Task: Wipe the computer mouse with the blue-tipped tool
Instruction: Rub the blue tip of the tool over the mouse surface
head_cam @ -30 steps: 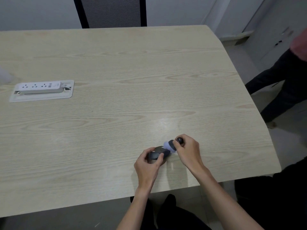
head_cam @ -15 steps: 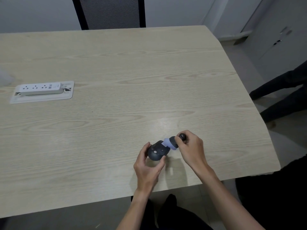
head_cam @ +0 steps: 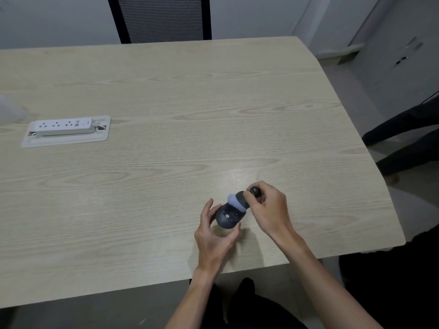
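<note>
A dark computer mouse (head_cam: pixel 228 216) is held tilted up above the wooden table (head_cam: pixel 166 110), its underside with a small pale dot facing me. My left hand (head_cam: pixel 213 236) grips it from the left and below. My right hand (head_cam: pixel 268 210) is closed around the dark handle of the blue-tipped tool (head_cam: pixel 240 199). The tool's pale blue pad presses on the mouse's upper right end.
A white power strip (head_cam: pixel 63 126) lies in a recessed tray at the table's left. A black mesh chair (head_cam: pixel 164 17) stands behind the far edge. Another person's dark legs (head_cam: pixel 403 136) are to the right of the table. The near table edge runs just below my wrists.
My left hand has tipped the mouse up, from lying flat to showing its underside. The tool pad has stayed on the mouse's far end. The person on the right has moved further right.
</note>
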